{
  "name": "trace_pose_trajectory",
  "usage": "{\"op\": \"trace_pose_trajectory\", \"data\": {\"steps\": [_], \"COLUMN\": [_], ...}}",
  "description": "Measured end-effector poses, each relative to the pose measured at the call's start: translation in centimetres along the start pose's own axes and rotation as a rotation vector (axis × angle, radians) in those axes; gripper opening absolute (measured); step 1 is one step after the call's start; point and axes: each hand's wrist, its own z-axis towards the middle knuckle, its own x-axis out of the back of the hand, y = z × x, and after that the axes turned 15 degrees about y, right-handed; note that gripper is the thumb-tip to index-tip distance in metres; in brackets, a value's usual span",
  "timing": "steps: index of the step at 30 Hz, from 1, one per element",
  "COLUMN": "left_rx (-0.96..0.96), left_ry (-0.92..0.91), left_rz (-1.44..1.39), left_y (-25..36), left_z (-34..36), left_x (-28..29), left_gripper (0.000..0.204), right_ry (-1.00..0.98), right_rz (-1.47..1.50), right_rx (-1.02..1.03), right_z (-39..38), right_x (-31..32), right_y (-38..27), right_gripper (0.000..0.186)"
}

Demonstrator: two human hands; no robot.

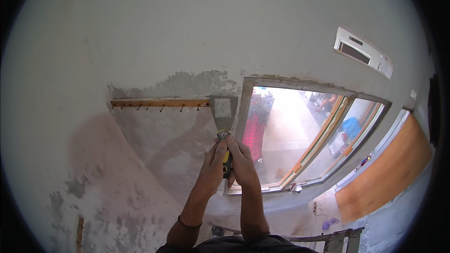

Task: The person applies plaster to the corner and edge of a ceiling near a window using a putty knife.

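Both of my hands are wrapped around the black and yellow handle of a wide scraper, held upright in front of the wall. My left hand grips the handle from the left, and my right hand closes on it from the right. The metal blade, with a pale patch on its face, points up beside the right end of a wooden hook rail. Whether its edge touches the wall, I cannot tell. Above the rail, a rough grey patch shows where the pale wall coating is gone.
Right of the scraper is a framed window; through it a person is partly visible. A small recessed opening lies higher up. An orange-brown panel stands at the right. Below are a wooden frame and a purple item.
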Motion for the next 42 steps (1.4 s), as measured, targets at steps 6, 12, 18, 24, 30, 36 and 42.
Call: {"op": "trace_pose_trajectory", "data": {"steps": [6,12,18,24,30,36,42], "left_rx": [0.116,0.054,0.016,-0.054,-0.389,-0.072,-0.597], "left_ry": [-0.007,-0.112,-0.011,-0.024,-0.123,-0.007,0.173], "left_rz": [-0.211,-0.175,-0.108,0.004,0.287,0.224,0.477], "left_y": [2.2,3.9,-0.1,-0.2,1.0,3.1,-3.1], "left_z": [-0.2,0.4,1.9,0.6,1.8,0.9,3.7], "left_x": [-1.6,-1.9,-0.8,-0.1,0.6,-0.9,-1.4], "left_gripper": [0.044,0.048,0.048,0.044,0.048,0.044,0.048], "right_ry": [-0.125,-0.133,-0.111,0.193,-0.190,0.059,-0.040], "right_rz": [0.233,0.210,-0.016,-0.189,-0.680,0.078,0.116], "right_rx": [-0.081,0.054,0.131,0.725,1.184,0.463,0.207], "right_z": [0.9,1.6,2.1,2.1,1.3,0.4,0.5], "right_x": [-0.6,-1.1,-0.1,2.8,2.4,3.0,1.0], "right_y": [-3.0,-4.1,-1.8,0.2,-4.3,-2.8,2.6], "right_gripper": [0.044,0.044,0.040,0.027,0.052,0.039,0.043]}}
